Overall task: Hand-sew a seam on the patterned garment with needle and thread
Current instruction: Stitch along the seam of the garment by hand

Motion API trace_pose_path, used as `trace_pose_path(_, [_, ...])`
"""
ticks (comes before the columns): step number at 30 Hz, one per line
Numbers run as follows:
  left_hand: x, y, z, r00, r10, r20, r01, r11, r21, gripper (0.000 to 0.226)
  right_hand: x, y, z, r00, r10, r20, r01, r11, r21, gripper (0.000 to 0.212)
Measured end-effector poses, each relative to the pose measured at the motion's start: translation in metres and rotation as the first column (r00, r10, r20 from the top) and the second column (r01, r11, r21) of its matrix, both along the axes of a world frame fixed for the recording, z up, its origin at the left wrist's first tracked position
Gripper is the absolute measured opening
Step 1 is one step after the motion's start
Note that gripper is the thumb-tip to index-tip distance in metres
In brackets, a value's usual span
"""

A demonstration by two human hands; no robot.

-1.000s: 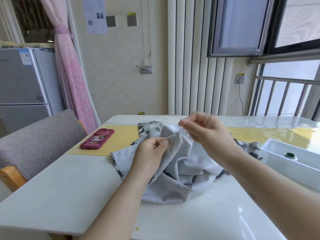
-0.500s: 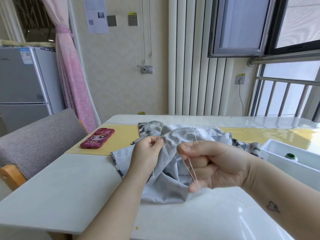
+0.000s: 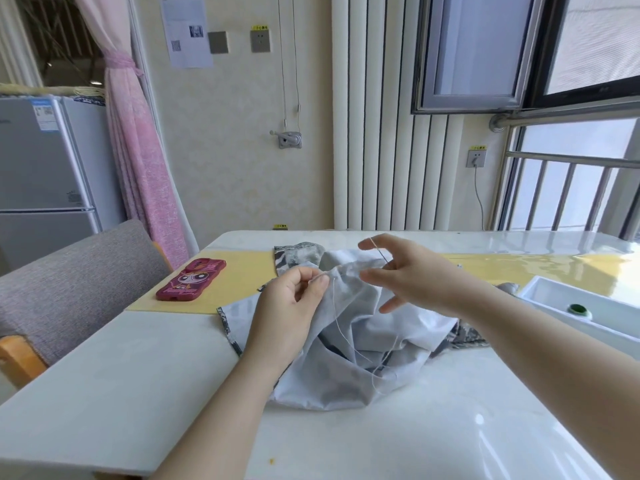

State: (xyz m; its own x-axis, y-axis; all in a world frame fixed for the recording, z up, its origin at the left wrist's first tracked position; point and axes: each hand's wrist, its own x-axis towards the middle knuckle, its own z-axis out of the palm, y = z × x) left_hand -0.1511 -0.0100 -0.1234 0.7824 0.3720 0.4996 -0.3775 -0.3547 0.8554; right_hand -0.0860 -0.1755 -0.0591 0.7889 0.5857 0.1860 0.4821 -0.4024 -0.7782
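White glossy table [image 3: 138, 375], largest surface in view. Its left edge runs diagonally from the far wall toward the near corner. Bare top lies left of the work and in front of it, up to both forearms.

Grey upholstered chair [image 3: 69, 271] stands against the table's left edge, well apart from the work.

Yellow runner [image 3: 235, 282] crosses the far half of the table from left to right. Its near edge is straight, and the garment overlaps it.

Patterned garment [image 3: 408, 327] is heaped at table centre, pale reverse side up, with dark print showing at the left hem and at the far and right folds. The left hem ends just past the runner's near edge. The front fold rests on bare table.

White tray [image 3: 554, 289] sits at the right, near the garment's right end and partly cropped. It holds one small green round object [image 3: 577, 309]; its identity is not clear.

Left hand [image 3: 291, 306] is raised above the heap, thumb and forefinger pinching a lifted fold of the garment.

Right hand [image 3: 415, 282] is beside it at the same fold, fingers spread and only lightly bent. I cannot tell which fingers, if any, clamp the needle.

Red phone case [image 3: 190, 280] lies flat on the runner's left end, apart from the garment.

Thread [image 3: 337, 323] hangs slack from the pinched fold and loops over the front of the heap.

Needle [image 3: 379, 251] slants across the right forefinger.
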Motion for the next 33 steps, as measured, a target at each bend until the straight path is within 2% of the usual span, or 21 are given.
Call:
trace_pose_path(4, [-0.008, 0.001, 0.002, 0.999, 0.009, 0.038, -0.015, 0.987, 0.159, 0.018, 0.012, 0.0, 0.002, 1.0, 0.0, -0.009, 0.0, 1.0, -0.015, 0.011])
trace_pose_path(8, [-0.015, 0.005, 0.007, 0.995, 0.103, 0.018, -0.104, 0.959, 0.263, 0.019, 0.02, -0.004, 0.003, 0.997, -0.037, 0.074, 0.034, 0.998, 0.048, 0.017])
trace_pose_path(11, [-0.013, 0.005, 0.007, 0.991, 0.133, -0.026, -0.12, 0.948, 0.294, 0.016, 0.022, -0.002, -0.003, 0.99, -0.071, 0.119, 0.07, 0.997, 0.012, 0.018])
trace_pose_path(20, [-0.005, 0.002, 0.007, 0.989, 0.106, -0.1, -0.091, 0.986, 0.142, 0.02, 0.027, -0.003, -0.009, 0.982, -0.101, 0.157, 0.111, 0.992, -0.058, 0.014])
trace_pose_path(22, [0.001, 0.003, 0.009, 0.986, 0.117, -0.117, -0.102, 0.987, 0.12, 0.021, 0.027, -0.002, -0.007, 0.98, -0.122, 0.156, 0.126, 0.992, -0.017, 0.013])
trace_pose_path(25, [0.003, 0.007, 0.011, 0.986, 0.093, -0.135, -0.085, 0.994, 0.066, 0.018, 0.025, -0.004, 0.0, 0.984, -0.169, 0.059, 0.161, 0.98, 0.119, 0.015])
trace_pose_path(27, [0.003, 0.009, 0.011, 0.988, 0.075, -0.132, -0.07, 0.997, 0.038, 0.017, 0.017, -0.003, 0.003, 0.986, -0.15, 0.07, 0.136, 0.974, 0.18, 0.013])
trace_pose_path(29, [0.003, 0.01, 0.011, 0.99, 0.071, -0.124, -0.069, 0.997, 0.027, 0.016, 0.004, -0.001, 0.001, 0.989, -0.096, 0.117, 0.073, 0.98, 0.186, 0.025])
trace_pose_path(31, [0.002, 0.008, 0.01, 0.991, 0.072, -0.114, -0.07, 0.997, 0.019, 0.016, -0.014, 0.003, -0.005, 0.994, -0.016, 0.111, 0.001, 0.991, 0.133, 0.029])
trace_pose_path(33, [0.001, 0.007, 0.009, 0.992, 0.065, -0.105, -0.064, 0.998, 0.013, 0.017, -0.029, 0.007, -0.013, 0.999, 0.049, 0.02, -0.05, 0.997, 0.059, 0.026])
